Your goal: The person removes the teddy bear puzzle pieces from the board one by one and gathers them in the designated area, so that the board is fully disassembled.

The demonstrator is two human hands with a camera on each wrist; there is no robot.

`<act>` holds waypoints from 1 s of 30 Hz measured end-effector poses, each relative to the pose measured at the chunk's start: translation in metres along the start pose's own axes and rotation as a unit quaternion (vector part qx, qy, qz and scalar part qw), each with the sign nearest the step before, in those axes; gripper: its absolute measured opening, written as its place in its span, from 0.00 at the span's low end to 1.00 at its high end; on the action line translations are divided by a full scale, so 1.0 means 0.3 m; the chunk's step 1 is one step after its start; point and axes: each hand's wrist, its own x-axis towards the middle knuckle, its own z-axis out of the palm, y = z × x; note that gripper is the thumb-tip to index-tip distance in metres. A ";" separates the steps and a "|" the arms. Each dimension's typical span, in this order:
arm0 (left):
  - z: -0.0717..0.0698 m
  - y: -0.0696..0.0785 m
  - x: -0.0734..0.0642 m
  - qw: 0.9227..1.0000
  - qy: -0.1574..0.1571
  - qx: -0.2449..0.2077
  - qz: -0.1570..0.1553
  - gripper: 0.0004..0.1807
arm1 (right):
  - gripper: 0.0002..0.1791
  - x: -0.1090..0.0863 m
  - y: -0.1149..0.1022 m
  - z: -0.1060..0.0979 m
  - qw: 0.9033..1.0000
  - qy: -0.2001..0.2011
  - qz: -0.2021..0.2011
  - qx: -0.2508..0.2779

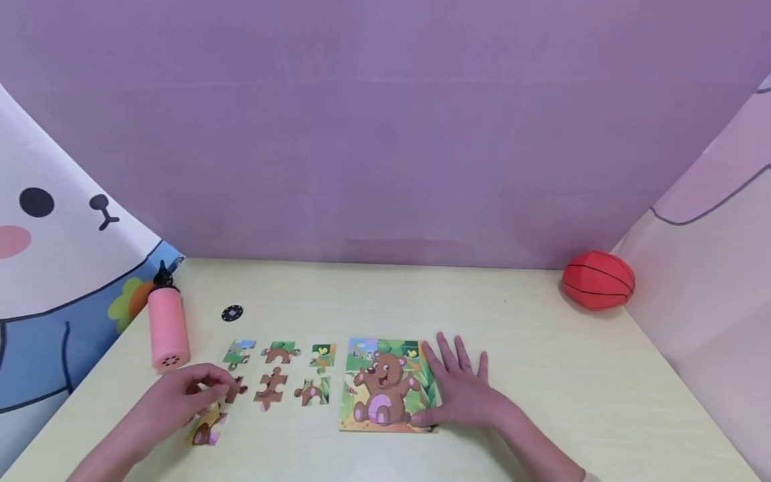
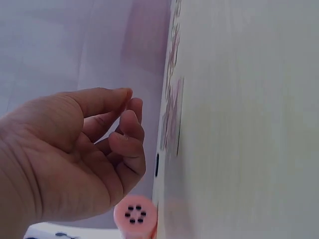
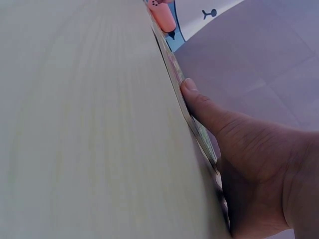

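My left hand (image 1: 181, 398) hovers over the left end of the loose jigsaw pieces, its fingers loosely curled. In the left wrist view, nothing shows between the thumb and fingertips (image 2: 128, 119). Under and beside it lie a brown piece (image 1: 236, 389) and yellow-brown bear pieces (image 1: 207, 428), partly hidden by the hand. Further right are a brown bear-face piece (image 1: 272, 387) and a green-brown piece (image 1: 314, 392). My right hand (image 1: 460, 388) lies spread at the right edge of a square bear puzzle board (image 1: 385, 388), its thumb (image 3: 197, 97) resting on the board.
Behind the left hand stands a pink bottle (image 1: 168, 328) with a black top. A black round chip (image 1: 232, 312) lies near it. Three more pieces form a back row, including a green-topped one (image 1: 280, 352). A red ball (image 1: 598, 280) sits in the far right corner.
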 end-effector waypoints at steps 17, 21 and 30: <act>0.137 0.129 0.062 0.988 -0.072 -0.031 0.129 0.06 | 0.72 0.007 0.000 0.003 1.000 -0.003 0.001 0.005; 0.165 0.160 0.070 0.984 -0.082 -0.023 0.159 0.06 | 0.71 0.007 0.001 0.003 1.000 -0.003 0.004 0.001; 0.243 0.228 0.072 0.979 -0.113 -0.048 0.164 0.05 | 0.72 0.009 0.004 0.005 1.000 -0.001 0.002 0.002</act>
